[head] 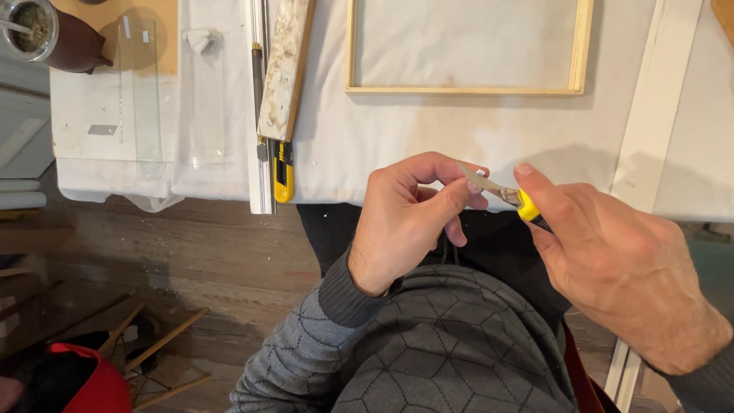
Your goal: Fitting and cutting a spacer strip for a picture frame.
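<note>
My right hand grips a yellow and black utility knife with its metal blade pointing left. My left hand pinches the tip of that blade between thumb and fingers. Both hands hover just in front of the near edge of a white cloth-covered table, above my lap and grey patterned sweater.
On the table lie a light wooden frame, a second yellow utility knife, a dirty wooden block, a metal ruler, clear glass panes and a brown pot. A white strip lies at right. Sticks and a red bucket sit on the floor.
</note>
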